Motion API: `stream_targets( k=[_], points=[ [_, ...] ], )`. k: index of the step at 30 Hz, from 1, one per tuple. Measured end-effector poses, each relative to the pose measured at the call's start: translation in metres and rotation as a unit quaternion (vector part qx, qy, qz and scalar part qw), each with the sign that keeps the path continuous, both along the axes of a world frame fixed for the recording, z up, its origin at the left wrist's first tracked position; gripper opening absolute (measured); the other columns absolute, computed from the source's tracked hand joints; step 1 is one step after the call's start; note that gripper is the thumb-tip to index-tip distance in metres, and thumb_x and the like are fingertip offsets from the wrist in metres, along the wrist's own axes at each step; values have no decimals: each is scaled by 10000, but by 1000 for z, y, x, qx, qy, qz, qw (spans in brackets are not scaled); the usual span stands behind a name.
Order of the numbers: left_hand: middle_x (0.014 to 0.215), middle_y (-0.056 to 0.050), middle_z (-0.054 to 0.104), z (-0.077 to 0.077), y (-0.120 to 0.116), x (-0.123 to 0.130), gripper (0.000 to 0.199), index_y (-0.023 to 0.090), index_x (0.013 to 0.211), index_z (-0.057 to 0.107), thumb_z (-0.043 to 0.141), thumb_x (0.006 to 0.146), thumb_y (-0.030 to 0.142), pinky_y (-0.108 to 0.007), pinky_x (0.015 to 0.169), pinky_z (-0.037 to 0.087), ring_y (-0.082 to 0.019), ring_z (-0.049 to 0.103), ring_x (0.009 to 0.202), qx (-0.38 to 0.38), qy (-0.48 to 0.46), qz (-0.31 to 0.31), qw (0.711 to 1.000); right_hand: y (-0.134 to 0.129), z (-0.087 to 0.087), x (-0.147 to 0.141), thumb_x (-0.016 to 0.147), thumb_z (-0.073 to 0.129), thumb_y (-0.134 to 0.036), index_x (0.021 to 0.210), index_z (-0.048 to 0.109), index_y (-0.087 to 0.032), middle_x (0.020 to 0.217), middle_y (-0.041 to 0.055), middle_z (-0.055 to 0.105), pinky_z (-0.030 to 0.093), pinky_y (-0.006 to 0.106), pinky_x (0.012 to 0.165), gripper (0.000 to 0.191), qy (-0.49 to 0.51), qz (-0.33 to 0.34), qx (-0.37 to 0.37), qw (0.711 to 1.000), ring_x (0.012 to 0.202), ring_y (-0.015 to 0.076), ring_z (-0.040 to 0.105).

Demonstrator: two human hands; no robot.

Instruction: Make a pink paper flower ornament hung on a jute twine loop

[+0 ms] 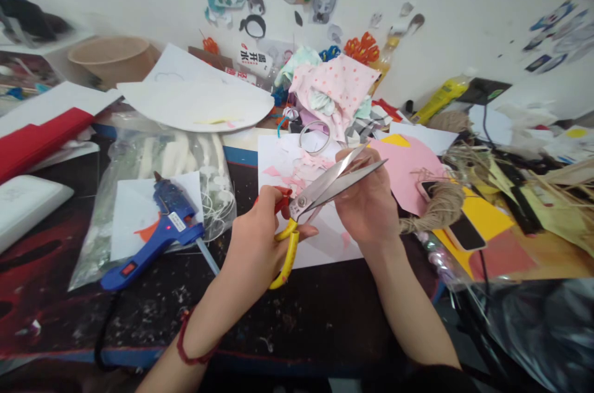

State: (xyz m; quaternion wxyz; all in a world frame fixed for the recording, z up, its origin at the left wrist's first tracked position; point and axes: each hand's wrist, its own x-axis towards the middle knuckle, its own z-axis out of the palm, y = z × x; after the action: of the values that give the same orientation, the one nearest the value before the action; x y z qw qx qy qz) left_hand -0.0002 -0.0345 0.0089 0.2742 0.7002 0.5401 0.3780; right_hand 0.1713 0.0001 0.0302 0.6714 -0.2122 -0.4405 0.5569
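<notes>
A pair of scissors (304,198) with one red and one yellow handle sits in my left hand (260,226), which is closed around the handles. Its metal blades are spread and point up and to the right. My right hand (369,207) is loosely cupped right behind the blades, palm partly showing; the blades cover some of its fingers. Whether it touches them I cannot make out. Beneath both hands lies a white sheet (320,247) strewn with pink paper scraps (297,182). A roll of tape (315,137) rests at the sheet's far edge.
At left, a blue glue gun (174,226) lies on white paper over a clear plastic bag (95,244). Polka-dot cloth (343,80) is heaped behind. To the right are pink paper (413,173), a twine coil (439,207), a phone (466,232) and a yellow bottle (440,99).
</notes>
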Motion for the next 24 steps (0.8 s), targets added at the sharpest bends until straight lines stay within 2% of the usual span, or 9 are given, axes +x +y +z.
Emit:
stream_targets(
  k=[7, 14, 19, 24],
  points=[
    [576, 83, 464, 1, 1, 1, 498, 229, 905, 446, 633, 822, 682, -208, 474, 326, -104, 410, 449, 31, -5, -3, 999, -1, 0, 0, 814, 800, -384, 827, 749, -307, 727, -62, 635, 464, 154, 418, 93, -8, -7, -4, 1000, 495, 46, 549],
    [610, 37, 586, -1, 0, 0, 517, 231, 865, 420, 640, 808, 696, -222, 501, 367, -140, 530, 495, 13, -3, -4, 1000, -1, -2, 0, 825, 768, -458, 872, 686, -299, 687, -60, 603, 437, 182, 412, 185, -53, -49, -8, 997, 441, 54, 451],
    [562, 58, 543, -2, -1, -1, 532, 235, 828, 389, 646, 801, 700, -206, 473, 330, -120, 476, 448, 17, 1, -6, 1000, -1, -3, 1, 852, 718, -522, 892, 643, -310, 661, -64, 572, 457, 203, 431, 229, -88, -60, -14, 994, 435, 69, 454],
    [529, 65, 520, -1, 0, 2, 547, 236, 797, 365, 661, 787, 697, -207, 464, 329, -118, 471, 442, 1, -2, -2, 1000, -1, -3, 1, 843, 736, -509, 872, 652, -292, 740, -54, 607, 481, 190, 453, 235, -65, -60, -34, 995, 460, 55, 466]
  ],
)
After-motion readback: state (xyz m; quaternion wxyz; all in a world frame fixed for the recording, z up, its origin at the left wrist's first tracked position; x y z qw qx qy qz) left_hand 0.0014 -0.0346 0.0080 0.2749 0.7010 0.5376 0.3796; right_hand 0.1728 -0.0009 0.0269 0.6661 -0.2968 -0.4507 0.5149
